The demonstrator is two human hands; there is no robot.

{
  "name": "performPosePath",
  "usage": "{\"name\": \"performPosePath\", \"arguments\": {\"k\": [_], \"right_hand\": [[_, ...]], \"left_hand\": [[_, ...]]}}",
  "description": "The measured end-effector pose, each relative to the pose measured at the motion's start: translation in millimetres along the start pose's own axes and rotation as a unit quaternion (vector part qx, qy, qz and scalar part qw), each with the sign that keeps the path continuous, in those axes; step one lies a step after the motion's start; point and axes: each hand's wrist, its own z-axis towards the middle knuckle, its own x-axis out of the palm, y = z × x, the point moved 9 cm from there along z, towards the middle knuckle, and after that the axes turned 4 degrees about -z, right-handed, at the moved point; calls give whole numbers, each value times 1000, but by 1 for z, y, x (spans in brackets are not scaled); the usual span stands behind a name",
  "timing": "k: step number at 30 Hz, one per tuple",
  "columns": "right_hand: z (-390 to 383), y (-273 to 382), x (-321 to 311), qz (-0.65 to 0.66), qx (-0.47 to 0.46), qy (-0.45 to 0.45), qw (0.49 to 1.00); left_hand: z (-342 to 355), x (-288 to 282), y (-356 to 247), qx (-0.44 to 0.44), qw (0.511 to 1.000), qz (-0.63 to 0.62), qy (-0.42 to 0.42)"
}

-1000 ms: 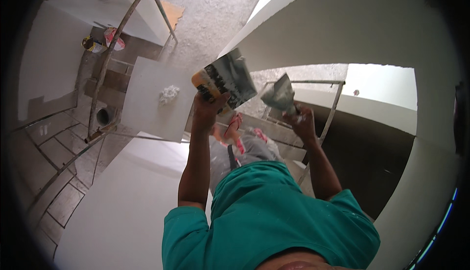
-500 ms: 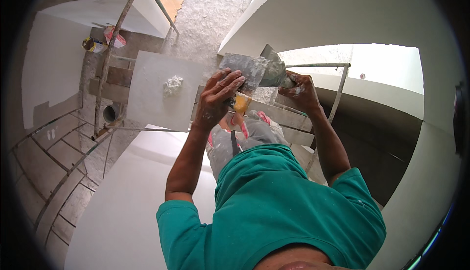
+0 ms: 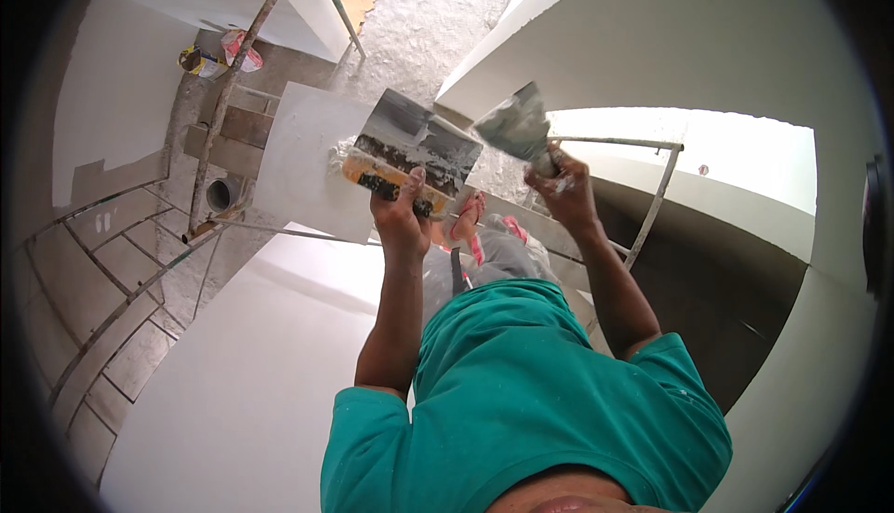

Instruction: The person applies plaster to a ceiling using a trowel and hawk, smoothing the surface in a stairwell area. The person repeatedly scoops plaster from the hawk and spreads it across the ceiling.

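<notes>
My left hand (image 3: 402, 219) is wrapped around the yellow-and-black grip of a wide filling knife (image 3: 421, 137). Grey-white paste streaks its blade, and my thumb lies over the grip. In my right hand (image 3: 568, 189) is a narrower putty knife (image 3: 515, 124), its flared blade coated in wet paste and pointing up and to the left. A small gap separates the two blades. Left of the wide knife, a pale flat board (image 3: 296, 164) carries a lump of white paste (image 3: 339, 155), partly hidden behind the knife.
Rusty scaffold tubes (image 3: 223, 103) rise at the left, with another frame (image 3: 656, 196) at the right. Planks lie below me near my feet. Two bags (image 3: 244, 51) sit on the far-left floor beyond a pipe opening (image 3: 222, 195). A pale curved wall (image 3: 652, 47) stands at the right.
The wide knife has turned over, so its yellow-and-black grip now shows, and has shifted left over the board's edge. The blades, close together before, have parted. The view has tilted slightly.
</notes>
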Motion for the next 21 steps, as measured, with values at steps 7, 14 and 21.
{"name": "performPosePath", "arguments": {"k": [7,14,21], "right_hand": [[-10,-1,22,-45,-10,52,998],[-6,-57,37,64,29,57,996],[9,-3,49,-27,-148,-24,988]], "left_hand": [[1,-18,0,19,998,-21,-47],[16,-62,20,-30,994,-39,-94],[1,-70,31,-99,986,-99,-91]]}}
